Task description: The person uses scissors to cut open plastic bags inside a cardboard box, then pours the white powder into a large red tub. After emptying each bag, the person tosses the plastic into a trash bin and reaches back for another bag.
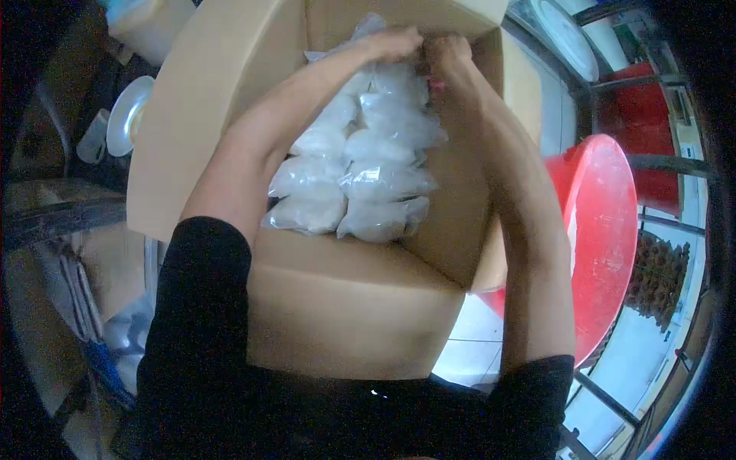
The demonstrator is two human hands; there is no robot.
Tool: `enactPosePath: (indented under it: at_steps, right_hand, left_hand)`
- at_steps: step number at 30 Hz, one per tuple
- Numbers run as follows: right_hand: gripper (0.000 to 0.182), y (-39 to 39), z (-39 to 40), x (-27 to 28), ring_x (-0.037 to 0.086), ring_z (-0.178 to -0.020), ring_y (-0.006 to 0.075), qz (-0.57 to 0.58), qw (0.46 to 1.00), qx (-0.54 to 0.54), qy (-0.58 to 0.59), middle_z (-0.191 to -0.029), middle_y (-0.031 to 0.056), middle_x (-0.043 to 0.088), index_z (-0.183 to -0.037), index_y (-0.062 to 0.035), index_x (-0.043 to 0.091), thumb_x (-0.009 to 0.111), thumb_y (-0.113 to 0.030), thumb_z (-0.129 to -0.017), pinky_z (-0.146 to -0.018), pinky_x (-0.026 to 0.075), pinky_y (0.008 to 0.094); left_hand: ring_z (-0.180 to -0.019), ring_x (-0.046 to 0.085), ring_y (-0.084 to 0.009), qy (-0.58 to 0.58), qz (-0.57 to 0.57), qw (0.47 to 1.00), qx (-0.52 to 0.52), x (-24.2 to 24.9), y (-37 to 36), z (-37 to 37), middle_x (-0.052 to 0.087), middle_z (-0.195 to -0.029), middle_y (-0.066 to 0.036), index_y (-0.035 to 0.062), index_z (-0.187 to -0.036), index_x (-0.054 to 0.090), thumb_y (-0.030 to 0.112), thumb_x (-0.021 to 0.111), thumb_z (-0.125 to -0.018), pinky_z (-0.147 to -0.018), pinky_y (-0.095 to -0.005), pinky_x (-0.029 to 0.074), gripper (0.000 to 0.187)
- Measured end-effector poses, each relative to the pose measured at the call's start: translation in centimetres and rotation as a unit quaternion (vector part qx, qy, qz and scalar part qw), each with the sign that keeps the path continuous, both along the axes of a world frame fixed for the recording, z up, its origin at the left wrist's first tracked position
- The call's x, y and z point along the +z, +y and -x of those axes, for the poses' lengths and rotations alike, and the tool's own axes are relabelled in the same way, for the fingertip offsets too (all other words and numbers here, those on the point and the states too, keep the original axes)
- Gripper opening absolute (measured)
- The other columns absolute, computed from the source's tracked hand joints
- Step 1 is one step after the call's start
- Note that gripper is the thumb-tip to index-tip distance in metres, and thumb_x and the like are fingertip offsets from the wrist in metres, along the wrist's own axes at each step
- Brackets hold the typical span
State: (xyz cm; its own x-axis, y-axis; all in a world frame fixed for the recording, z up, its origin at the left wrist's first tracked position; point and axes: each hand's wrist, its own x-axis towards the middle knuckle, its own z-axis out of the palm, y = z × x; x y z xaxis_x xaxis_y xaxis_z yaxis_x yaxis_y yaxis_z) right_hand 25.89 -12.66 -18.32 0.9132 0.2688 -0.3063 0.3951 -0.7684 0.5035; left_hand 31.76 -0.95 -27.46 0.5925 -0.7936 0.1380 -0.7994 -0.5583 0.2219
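Observation:
Inside an open cardboard box (345,314) lie clear plastic bags filled with something white (387,180), packed in two columns. My left hand (395,44) reaches over the far bags, its fingers drawn together. Close beside it, at the far right corner of the box, my right hand (448,54) is curled closed. Both hands are slightly blurred, and whatever lies between their fingers is hidden. A crumpled clear bag end (369,25) sticks up behind my left wrist. Just below my right hand shows a small reddish spot that I cannot identify.
A large red basin (606,245) stands right of the box, against its flap. A white plate-like dish (129,115) is at the left. Dark metal rack bars (667,163) run along the right, with stacked brown egg trays (658,276) beyond.

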Motion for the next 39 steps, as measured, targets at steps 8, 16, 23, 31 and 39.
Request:
enactPosePath:
  at_steps: [8, 16, 23, 31, 39]
  right_hand:
    - [0.030, 0.8, 0.4, 1.9, 0.057, -0.103, 0.0187, -0.031, 0.989, -0.135, 0.045, -0.113, 0.0025, 0.058, -0.109, -0.0196, 0.061, 0.051, -0.033, -0.083, -0.078, 0.049, 0.0333]
    - [0.049, 0.4, -0.1, 1.7, 0.058, -0.100, 0.0192, -0.074, 0.985, -0.133, 0.080, -0.111, 0.0039, 0.059, -0.106, -0.0169, 0.062, 0.076, -0.032, -0.061, -0.080, 0.048, 0.0343]
    - [0.041, -1.4, -1.0, 1.1, 0.061, -0.084, 0.0232, -0.180, 0.974, -0.041, 0.134, -0.102, 0.0099, 0.062, -0.099, -0.0092, 0.062, 0.071, -0.031, -0.064, -0.074, 0.049, 0.0366]
    - [0.044, -4.4, -3.1, -8.1, 0.062, -0.080, 0.0243, -0.499, 0.847, -0.083, 0.161, -0.092, 0.0142, 0.063, -0.095, -0.0039, 0.062, 0.073, -0.029, -0.061, -0.070, 0.049, 0.0362]
    - [0.029, -1.2, -0.6, -2.4, 0.063, -0.067, 0.0226, -0.364, 0.913, -0.126, 0.132, -0.079, 0.0122, 0.064, -0.076, -0.0050, 0.062, 0.049, -0.030, -0.079, -0.061, 0.048, 0.0387]
  left_hand:
    - [-0.104, 0.048, -0.0344, 0.009, -0.067, 0.998, 0.014, 2.5, 1.0, 0.4, 0.050, -0.108, -0.017, 0.0068, -0.109, 0.049, 0.027, 0.044, -0.086, -0.088, -0.0418, 0.040, 0.031]
    - [-0.094, 0.053, -0.0355, 0.013, -0.041, 0.998, -0.040, 6.8, 1.6, 3.3, 0.057, -0.090, -0.018, 0.0014, -0.088, 0.055, 0.024, 0.045, -0.084, -0.076, -0.0424, 0.045, 0.025]
    - [-0.087, 0.055, -0.0355, -0.059, 0.003, 0.998, -0.023, 4.7, 2.2, 1.5, 0.057, -0.089, -0.019, 0.0002, -0.084, 0.056, 0.024, 0.044, -0.085, -0.073, -0.0413, 0.046, 0.027]
    - [-0.087, 0.058, -0.0355, -0.047, -0.044, 0.998, 0.029, 9.9, 1.9, 3.0, 0.060, -0.091, -0.018, 0.0013, -0.088, 0.060, 0.029, 0.049, -0.083, -0.071, -0.0440, 0.048, 0.030]
    - [-0.075, 0.061, -0.0381, -0.105, -0.009, 0.994, 0.040, 9.9, 2.3, 2.4, 0.062, -0.079, -0.020, -0.0011, -0.079, 0.061, 0.026, 0.053, -0.079, -0.062, -0.0458, 0.050, 0.028]
